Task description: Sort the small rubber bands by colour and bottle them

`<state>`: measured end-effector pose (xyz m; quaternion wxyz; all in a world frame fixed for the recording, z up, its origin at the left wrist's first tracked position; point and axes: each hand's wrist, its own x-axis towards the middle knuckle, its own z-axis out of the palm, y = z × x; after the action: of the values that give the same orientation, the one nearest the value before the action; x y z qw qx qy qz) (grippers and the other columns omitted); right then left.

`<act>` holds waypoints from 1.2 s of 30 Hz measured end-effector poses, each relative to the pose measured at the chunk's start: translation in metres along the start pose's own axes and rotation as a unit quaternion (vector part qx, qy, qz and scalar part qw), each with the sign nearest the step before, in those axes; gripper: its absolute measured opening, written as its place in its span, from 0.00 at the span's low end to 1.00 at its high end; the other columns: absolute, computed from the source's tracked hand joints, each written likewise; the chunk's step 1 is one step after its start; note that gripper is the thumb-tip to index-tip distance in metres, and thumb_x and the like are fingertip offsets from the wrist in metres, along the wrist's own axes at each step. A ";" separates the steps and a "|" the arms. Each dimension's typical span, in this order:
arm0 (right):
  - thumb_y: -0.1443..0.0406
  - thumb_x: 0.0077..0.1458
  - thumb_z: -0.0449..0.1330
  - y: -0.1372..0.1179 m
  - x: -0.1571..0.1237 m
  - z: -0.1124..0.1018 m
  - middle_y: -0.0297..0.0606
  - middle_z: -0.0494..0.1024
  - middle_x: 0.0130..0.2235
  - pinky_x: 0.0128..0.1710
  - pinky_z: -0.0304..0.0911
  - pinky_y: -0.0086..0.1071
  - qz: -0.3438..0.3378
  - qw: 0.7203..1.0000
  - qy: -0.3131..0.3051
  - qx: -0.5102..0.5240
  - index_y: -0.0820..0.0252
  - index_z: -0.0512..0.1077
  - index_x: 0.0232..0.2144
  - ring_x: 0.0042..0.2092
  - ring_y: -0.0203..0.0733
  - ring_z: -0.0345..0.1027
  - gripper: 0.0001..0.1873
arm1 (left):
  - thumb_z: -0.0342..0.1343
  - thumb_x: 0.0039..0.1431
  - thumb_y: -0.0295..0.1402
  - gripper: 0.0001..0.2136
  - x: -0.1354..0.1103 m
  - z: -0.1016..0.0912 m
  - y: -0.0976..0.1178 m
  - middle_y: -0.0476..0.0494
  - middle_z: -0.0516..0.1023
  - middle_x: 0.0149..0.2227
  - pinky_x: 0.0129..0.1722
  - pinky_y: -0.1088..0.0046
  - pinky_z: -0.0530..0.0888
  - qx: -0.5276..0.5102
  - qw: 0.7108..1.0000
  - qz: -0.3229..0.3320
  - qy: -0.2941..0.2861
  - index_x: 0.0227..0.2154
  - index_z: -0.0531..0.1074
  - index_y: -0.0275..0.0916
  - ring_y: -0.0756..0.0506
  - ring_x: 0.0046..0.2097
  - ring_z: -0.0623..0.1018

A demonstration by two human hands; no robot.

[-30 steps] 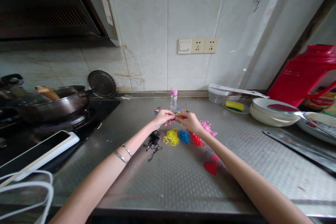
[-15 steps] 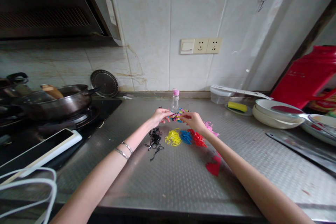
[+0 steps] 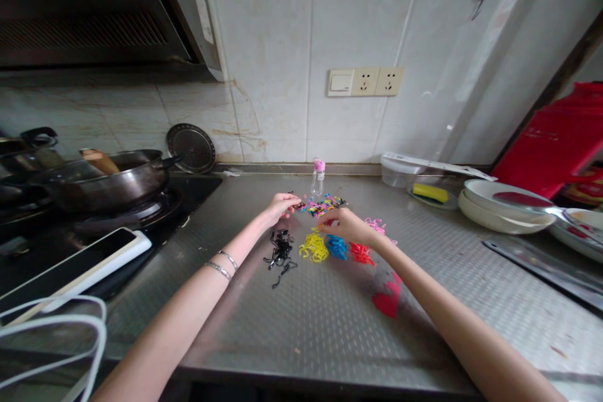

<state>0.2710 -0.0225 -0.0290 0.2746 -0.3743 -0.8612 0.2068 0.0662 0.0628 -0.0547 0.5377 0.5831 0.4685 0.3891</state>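
Note:
Small rubber bands lie sorted in colour heaps on the steel counter: a black heap (image 3: 281,248), a yellow heap (image 3: 314,248), a blue heap (image 3: 337,247), a red heap (image 3: 362,254) and a pink heap (image 3: 375,224) partly behind my wrist. Behind them is a mixed heap of rubber bands (image 3: 325,205). My left hand (image 3: 281,208) is at that heap's left side, fingers pinched on a small dark multicoloured cluster of bands. Just above the yellow heap, my right hand (image 3: 343,225) has its fingertips closed on a yellow band.
A clear bottle with a pink cap (image 3: 318,177) stands behind the mixed heap. On the left are a pan (image 3: 108,182) on the stove and a white-edged device (image 3: 94,276) with cables. A yellow sponge (image 3: 430,193), bowls (image 3: 499,212) and a knife (image 3: 541,273) lie right.
My right hand has moved from the mixed heap toward me, to above the yellow heap. My left hand has drawn slightly left, uncovering more of the mixed heap.

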 end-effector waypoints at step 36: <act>0.59 0.46 0.54 0.082 -0.024 -0.045 0.39 0.77 0.28 0.30 0.60 0.28 0.225 0.939 0.196 -0.173 0.59 0.76 0.31 0.31 0.40 0.69 0.14 | 0.61 0.38 0.40 0.15 -0.068 -0.060 0.034 0.45 0.73 0.22 0.14 0.81 0.49 0.257 0.919 -0.069 -0.291 0.29 0.76 0.35 0.57 0.17 0.59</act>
<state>0.3561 0.0180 -0.0484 0.3156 -0.6328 -0.7063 0.0335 -0.0040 0.0132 -0.0101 0.5073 0.7549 0.4145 0.0300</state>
